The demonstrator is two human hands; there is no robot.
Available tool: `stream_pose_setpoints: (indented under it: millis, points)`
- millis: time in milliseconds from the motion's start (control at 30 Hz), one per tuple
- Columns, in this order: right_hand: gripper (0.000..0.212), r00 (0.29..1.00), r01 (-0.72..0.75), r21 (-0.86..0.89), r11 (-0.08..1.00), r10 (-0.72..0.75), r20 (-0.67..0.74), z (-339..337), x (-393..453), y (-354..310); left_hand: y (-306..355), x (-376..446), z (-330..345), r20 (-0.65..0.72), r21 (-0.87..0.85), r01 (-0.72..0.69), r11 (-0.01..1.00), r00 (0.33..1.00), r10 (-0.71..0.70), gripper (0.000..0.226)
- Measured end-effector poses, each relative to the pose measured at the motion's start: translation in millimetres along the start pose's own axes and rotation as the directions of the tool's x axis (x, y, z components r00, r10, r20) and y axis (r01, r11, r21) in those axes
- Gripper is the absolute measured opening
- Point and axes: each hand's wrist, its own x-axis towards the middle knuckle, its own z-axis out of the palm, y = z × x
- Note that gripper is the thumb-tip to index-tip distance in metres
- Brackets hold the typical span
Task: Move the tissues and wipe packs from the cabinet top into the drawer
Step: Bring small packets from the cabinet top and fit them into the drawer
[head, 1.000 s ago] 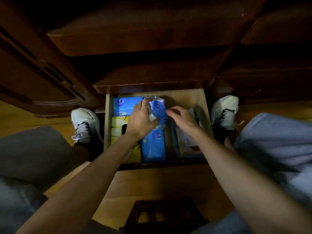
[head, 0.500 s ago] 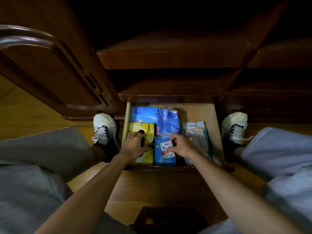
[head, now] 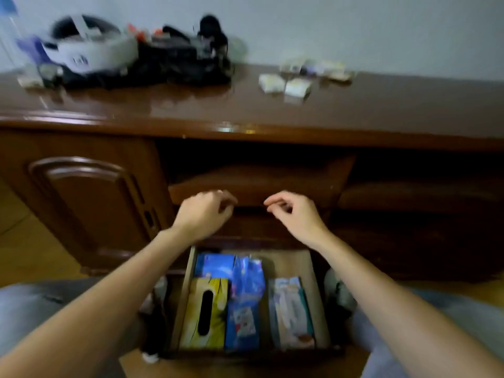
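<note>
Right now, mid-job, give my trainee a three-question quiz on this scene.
1. True or false: both hands, left hand and right hand, are empty.
2. Which sits leftmost in the open wooden drawer: A) yellow tissue box with an oval slot, B) pale wipe pack with teal edges, C) blue soft tissue packs?
3. Where do the small pale tissue packets lie?

Key: 1 true; 2 A; 3 on the glossy brown cabinet top, right of the black clutter.

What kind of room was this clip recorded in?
Probably a room in a home, not a lab: a glossy wooden cabinet against a plain wall, household clutter and small packs on top, and an open drawer stocked with a tissue box.
</note>
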Motion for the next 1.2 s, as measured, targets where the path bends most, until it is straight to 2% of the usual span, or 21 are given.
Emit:
stream_pose_setpoints:
  millis: [133,233,300,400,500,633,733,800,900,1000,1100,1200]
  points:
    - [0.013,0.949,0.182,-0.157,0.971,-0.215,-0.23,-78.8,35.0,-74.9,32.6,53.5,-98.9,-0.331,-0.078,-0.102,0.992,0.941,0.071,0.016]
    - [0.015,0.914,0.177,-0.4,0.899,-0.301,-0.272,-114.8,67.6,-97.3,46.1,91.8,-135.7,-0.376,-0.125,-0.115,0.985,0.925,0.06,0.016]
    - [0.025,0.951,0.099,-0.48,0.871,-0.225,-0.214,-127.8,92.6,-99.1,50.4,118.3,-142.3,-0.371,-0.133,-0.123,0.983,0.926,0.066,0.017]
    - [0.049,0.991,-0.056,-0.544,0.837,-0.018,-0.13,-136.9,129.4,-88.4,57.8,162.1,-134.1,-0.338,-0.14,-0.133,0.981,0.938,0.078,0.025]
    - [0.045,0.993,-0.083,-0.602,0.794,0.015,-0.118,-142.7,168.7,-77.6,66.8,208.6,-114.7,-0.211,-0.114,-0.127,0.985,0.972,0.101,0.048]
    - [0.041,0.978,-0.162,-0.525,0.836,0.063,-0.201,-166.0,228.4,-64.0,86.1,270.4,-87.3,-0.116,-0.016,-0.19,0.982,0.976,0.187,0.07]
    - [0.051,0.94,-0.287,-0.504,0.815,0.139,-0.311,-181.7,276.1,-38.5,99.6,317.7,-62.2,0.097,0.065,-0.17,0.983,0.982,0.164,0.079]
    - [0.059,0.907,-0.366,-0.523,0.77,0.17,-0.385,-187.4,308.5,-17.5,103.4,344.5,-46.6,0.171,0.081,-0.157,0.984,0.975,0.142,0.08]
    - [0.078,0.883,-0.423,-0.573,0.702,0.179,-0.433,-202.0,356.9,6.2,98.3,378.6,-29.2,0.132,0.026,-0.177,0.984,0.976,0.172,0.068]
    - [0.094,0.878,-0.466,-0.647,0.604,0.222,-0.425,-216.2,403.6,27.4,92.6,401.4,-18.1,0.066,0.014,-0.196,0.98,0.979,0.195,0.067]
    - [0.083,0.86,-0.51,-0.658,0.554,0.297,-0.415,-213.5,437.4,44.0,92.7,417.8,-13.2,0.023,0.045,-0.189,0.981,0.982,0.189,0.065]
    - [0.065,0.897,-0.441,-0.771,0.459,0.192,-0.398,-212.4,447.9,47.9,94.5,429.0,-14.2,0.02,0.066,-0.173,0.983,0.985,0.172,0.064]
